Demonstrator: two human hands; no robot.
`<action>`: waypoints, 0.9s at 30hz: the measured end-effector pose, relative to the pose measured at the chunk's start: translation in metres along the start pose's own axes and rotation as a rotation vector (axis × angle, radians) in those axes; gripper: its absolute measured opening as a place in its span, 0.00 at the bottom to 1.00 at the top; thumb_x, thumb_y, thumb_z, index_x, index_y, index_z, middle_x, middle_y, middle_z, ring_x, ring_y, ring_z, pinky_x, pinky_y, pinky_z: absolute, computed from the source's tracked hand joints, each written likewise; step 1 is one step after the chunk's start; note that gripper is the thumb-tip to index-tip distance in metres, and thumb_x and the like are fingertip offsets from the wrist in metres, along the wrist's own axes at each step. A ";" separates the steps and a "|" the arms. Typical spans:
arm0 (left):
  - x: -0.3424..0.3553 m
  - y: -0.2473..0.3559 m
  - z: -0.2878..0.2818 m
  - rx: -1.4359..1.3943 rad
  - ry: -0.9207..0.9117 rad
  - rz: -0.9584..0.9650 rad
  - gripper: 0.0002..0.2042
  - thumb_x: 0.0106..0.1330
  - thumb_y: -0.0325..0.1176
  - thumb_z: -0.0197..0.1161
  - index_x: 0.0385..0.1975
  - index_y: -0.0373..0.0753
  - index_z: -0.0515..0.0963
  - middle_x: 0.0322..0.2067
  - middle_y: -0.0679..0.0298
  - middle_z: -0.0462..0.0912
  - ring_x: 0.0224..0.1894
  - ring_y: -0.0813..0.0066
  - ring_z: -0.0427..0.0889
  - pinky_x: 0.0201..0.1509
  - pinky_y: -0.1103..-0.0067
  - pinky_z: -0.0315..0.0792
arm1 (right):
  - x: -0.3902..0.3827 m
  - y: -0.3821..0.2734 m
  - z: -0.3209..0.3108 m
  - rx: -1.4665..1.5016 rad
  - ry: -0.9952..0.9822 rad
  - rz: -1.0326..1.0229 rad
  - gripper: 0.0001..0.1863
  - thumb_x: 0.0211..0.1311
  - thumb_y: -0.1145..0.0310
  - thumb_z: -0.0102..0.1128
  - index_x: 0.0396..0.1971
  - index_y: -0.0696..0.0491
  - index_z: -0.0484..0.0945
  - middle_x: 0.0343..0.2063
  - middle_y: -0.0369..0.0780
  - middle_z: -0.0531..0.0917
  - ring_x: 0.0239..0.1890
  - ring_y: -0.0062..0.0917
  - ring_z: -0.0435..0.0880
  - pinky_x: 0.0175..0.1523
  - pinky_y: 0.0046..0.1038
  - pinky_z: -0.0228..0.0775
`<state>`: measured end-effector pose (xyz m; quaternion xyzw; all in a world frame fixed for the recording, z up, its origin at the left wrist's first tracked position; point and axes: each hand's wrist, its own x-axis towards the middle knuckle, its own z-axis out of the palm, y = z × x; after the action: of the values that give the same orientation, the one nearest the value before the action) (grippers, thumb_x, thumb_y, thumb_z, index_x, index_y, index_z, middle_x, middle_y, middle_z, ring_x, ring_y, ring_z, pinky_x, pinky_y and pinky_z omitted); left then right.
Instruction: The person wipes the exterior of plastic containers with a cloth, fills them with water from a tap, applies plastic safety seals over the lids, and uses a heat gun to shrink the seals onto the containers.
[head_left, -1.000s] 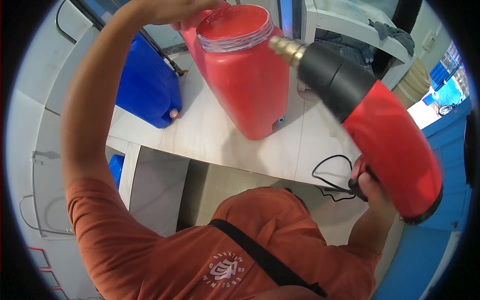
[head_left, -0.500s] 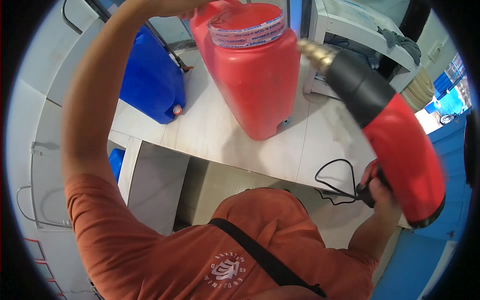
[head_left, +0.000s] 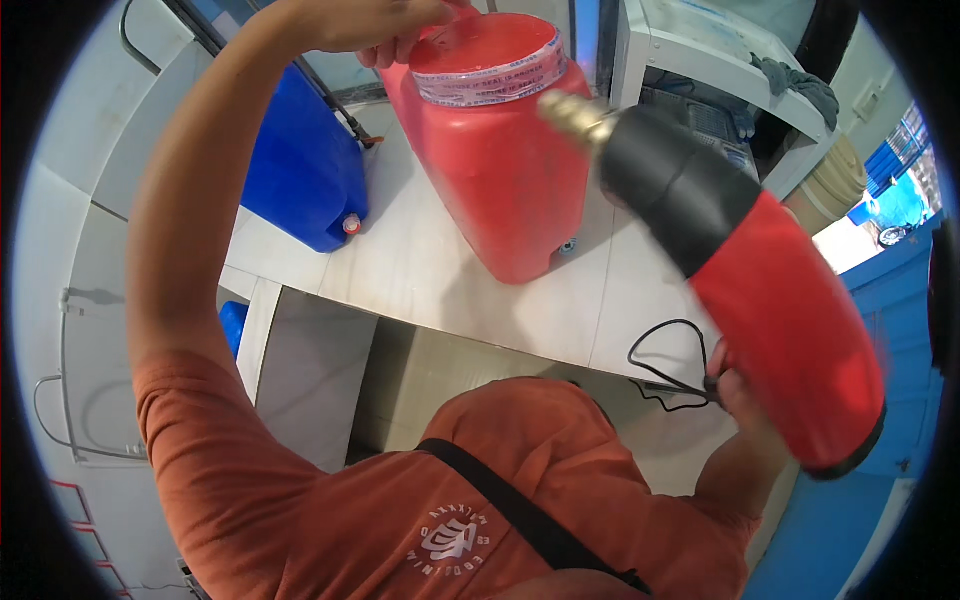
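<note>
One red jerrycan (head_left: 500, 190) is stood upright on the tiled counter (head_left: 400, 275), ahead and between the two hands, which are held well apart. Its one red lid (head_left: 490, 42) is ringed by a printed seal band (head_left: 495, 88). Left hand (head_left: 385, 30) is placed at the jerrycan's top, behind-left of the lid, fingers curled; clamped or not, can't tell. One heat gun (head_left: 775, 300) is gripped in the right hand (head_left: 742, 398), nozzle (head_left: 575, 117) aimed at jerrycan's upper right. One black cord (head_left: 631, 352) is looped beside it. One blue jerrycan (head_left: 305, 165) is parked left.

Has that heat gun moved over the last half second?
Yes: the heat gun has shifted left, its brass-coloured nozzle nearer the blue container.
</note>
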<state>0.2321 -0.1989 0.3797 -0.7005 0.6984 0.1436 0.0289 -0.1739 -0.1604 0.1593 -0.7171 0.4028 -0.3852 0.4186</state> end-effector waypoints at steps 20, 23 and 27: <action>0.039 0.045 0.000 -0.491 -0.013 0.447 0.41 0.72 0.65 0.45 0.69 0.31 0.62 0.60 0.38 0.74 0.65 0.50 0.74 0.72 0.59 0.63 | 0.227 -0.045 -0.052 0.469 0.040 -0.044 0.22 0.67 0.57 0.62 0.53 0.57 0.78 0.41 0.44 0.87 0.29 0.18 0.83 0.33 0.18 0.78; 0.035 0.051 -0.012 0.062 0.149 -0.063 0.44 0.70 0.68 0.46 0.69 0.30 0.61 0.63 0.38 0.71 0.67 0.49 0.72 0.72 0.60 0.63 | 0.287 -0.044 -0.054 -0.056 0.184 -0.108 0.26 0.61 0.54 0.66 0.53 0.56 0.78 0.40 0.41 0.86 0.28 0.18 0.81 0.32 0.21 0.74; 0.036 0.055 -0.010 0.296 -0.188 -0.077 0.55 0.59 0.78 0.51 0.71 0.32 0.59 0.69 0.40 0.64 0.72 0.44 0.63 0.75 0.59 0.58 | 0.380 -0.020 -0.065 -0.671 0.098 -0.388 0.28 0.52 0.54 0.71 0.50 0.56 0.81 0.40 0.44 0.87 0.32 0.27 0.84 0.39 0.28 0.75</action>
<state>0.1790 -0.2372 0.3897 -0.6982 0.6790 0.1027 0.2024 -0.0826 -0.5142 0.2822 -0.8578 0.3827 -0.3378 0.0604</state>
